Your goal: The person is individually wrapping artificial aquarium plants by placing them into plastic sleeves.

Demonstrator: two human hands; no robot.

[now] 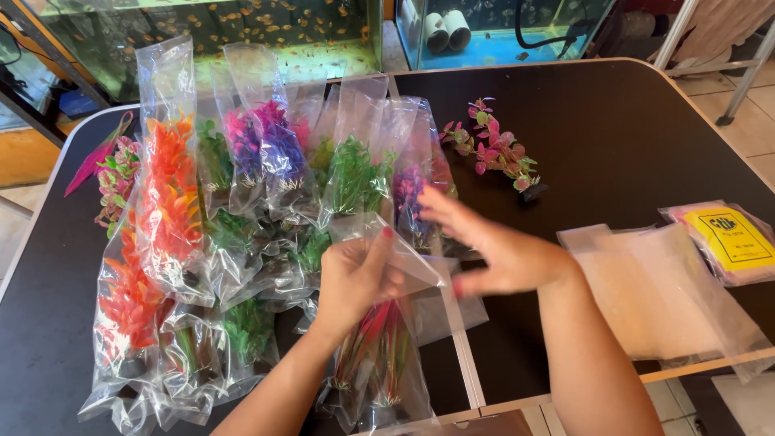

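1. The left hand [355, 274] is raised over the near middle of the table, fingers curled and thumb pressed on the upper edge of a clear plastic bag [386, 339], pinching it shut around the top flap.
2. The right hand [484, 246] sits just beside it, palm down and fingers spread flat. It is blurred and holds nothing I can make out; its fingertips lie at the bag's flap, but contact cannot be confirmed.
3. Both forearms come in from the bottom edge, the right one crossing the table's near rim.
4. The surface is a black table [630, 137] with a pale rim and a pale strip running down a seam near the middle.
5. Beyond the far edge stand fish tanks [242, 32]; the left one holds many small orange fish.
6. The held bag hangs below the left hand and contains an artificial aquarium plant [379, 347] with red, pink and green blades, its base pointing toward the person.
7. To the left lies a spread of bagged plastic plants [202, 218] in orange, green, purple and pink, overlapping one another.
8. An unbagged pink-and-green plant [496, 149] lies apart at the far middle.
9. A stack of empty clear bags [654, 291] rests at the right, near a packet with a yellow label [731, 238].
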